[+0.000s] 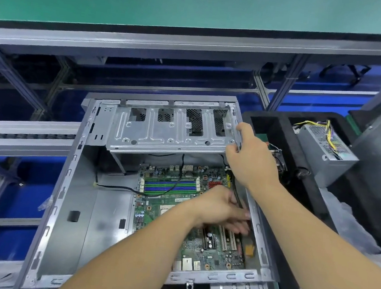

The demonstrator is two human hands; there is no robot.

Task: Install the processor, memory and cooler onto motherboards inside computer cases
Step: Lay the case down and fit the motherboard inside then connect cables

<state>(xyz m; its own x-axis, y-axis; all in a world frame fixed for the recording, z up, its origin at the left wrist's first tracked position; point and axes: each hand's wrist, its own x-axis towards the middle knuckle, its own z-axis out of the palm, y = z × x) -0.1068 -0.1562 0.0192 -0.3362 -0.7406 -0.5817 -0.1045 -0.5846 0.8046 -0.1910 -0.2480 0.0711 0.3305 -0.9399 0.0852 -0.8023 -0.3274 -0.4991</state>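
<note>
An open grey computer case [61,189] lies flat in front of me with a green motherboard [196,247] inside. Its blue and green memory slots [168,185] and processor socket [165,210] show no modules or cooler. A black cable [118,187] crosses the slots. A metal drive cage [162,131] spans the far end of the case. My right hand [251,161] grips the right end of this cage, thumb on top. My left hand [219,212] reaches across the board to the case's right wall, fingers stretched out and blurred, covering part of the board.
A black foam tray [282,121] stands to the right of the case, holding a grey power supply [326,150] with yellow wires. Aluminium conveyor rails [20,129] run on the left over blue panels. A green shelf [153,2] hangs above the far side.
</note>
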